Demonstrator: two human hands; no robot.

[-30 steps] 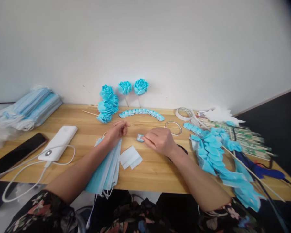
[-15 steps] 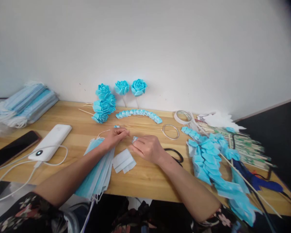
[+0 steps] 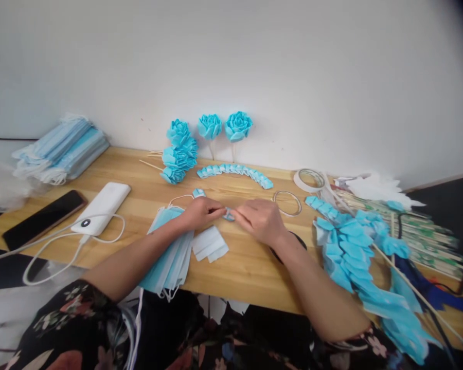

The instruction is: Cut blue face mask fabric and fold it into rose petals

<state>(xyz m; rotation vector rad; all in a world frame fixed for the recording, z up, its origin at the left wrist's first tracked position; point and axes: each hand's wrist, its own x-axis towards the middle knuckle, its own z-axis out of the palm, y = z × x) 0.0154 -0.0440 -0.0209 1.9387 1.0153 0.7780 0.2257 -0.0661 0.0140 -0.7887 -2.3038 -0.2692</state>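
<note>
Two hands, left and right, pinch a blue scrap mid-table; masks overhang the near edge.

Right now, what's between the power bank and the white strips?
Head view: the stack of blue face masks, with the left forearm across it, lies between power bank and white strips.

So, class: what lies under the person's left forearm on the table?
A fanned stack of blue face masks lies under the left forearm, overhanging the table edge. The arm covers the stack's upper middle, so nothing can be told of that part.
</note>
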